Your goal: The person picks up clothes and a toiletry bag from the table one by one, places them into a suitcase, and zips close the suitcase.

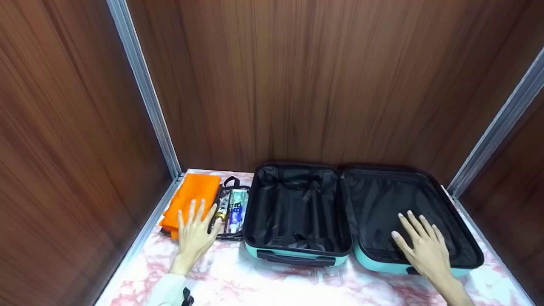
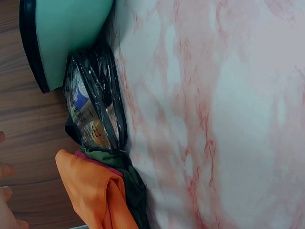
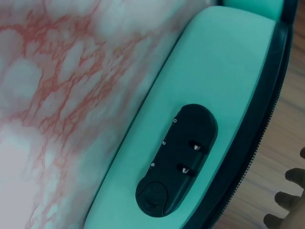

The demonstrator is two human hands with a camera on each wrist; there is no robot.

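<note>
Glare on tabletop (image 1: 280, 291), dimmer wrist views

On the tabletop (image 1: 255, 282), a folded cloth stack (image 1: 203, 185) lies in the back left corner. Right of it, next to the back edge, is a toiletry pouch (image 1: 229, 237) with a toothpaste tube (image 1: 235, 217) in it. Along the same edge, right of the pouch, lies the suitcase: its left shell (image 1: 293, 208) near the middle, its right shell (image 1: 382, 199) towards the right edge. A carry handle (image 1: 295, 258) is on the left shell's front side, a combination lock (image 3: 176, 162) on the right shell's. Behind everything stands the back panel (image 1: 297, 85). The left hand (image 1: 195, 238) is over the stack's front right part, the right hand (image 1: 428, 255) over the right shell's front.
</note>
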